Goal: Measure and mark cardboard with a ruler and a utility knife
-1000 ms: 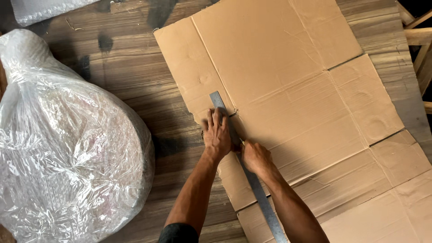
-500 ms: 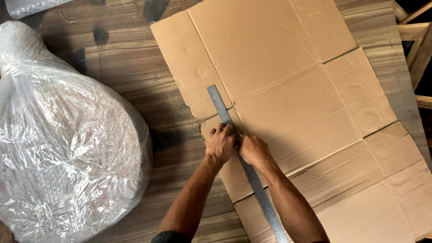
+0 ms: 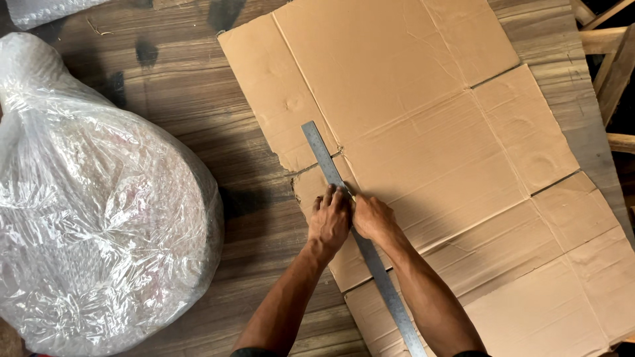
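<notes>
A flattened brown cardboard box [image 3: 410, 99] lies on the wooden floor. A long metal ruler [image 3: 320, 151] rests on it diagonally, running from the torn left edge down toward me. My left hand [image 3: 329, 221] presses flat on the ruler's middle, fingers pointing up along it. My right hand [image 3: 372, 218] sits tight against the ruler's right edge, touching the left hand. Its fingers are curled closed on the cardboard, and whatever is in them is hidden.
A big bundle wrapped in clear plastic [image 3: 99, 205] fills the left side. Another bit of plastic wrap [image 3: 53, 10] lies at the top left. Wooden slats [image 3: 612, 53] stand at the right edge. Bare wooden planks [image 3: 258, 238] lie between the bundle and the cardboard.
Both hands have slid down the ruler toward me, baring more of its upper end. The ruler and cardboard have kept their place.
</notes>
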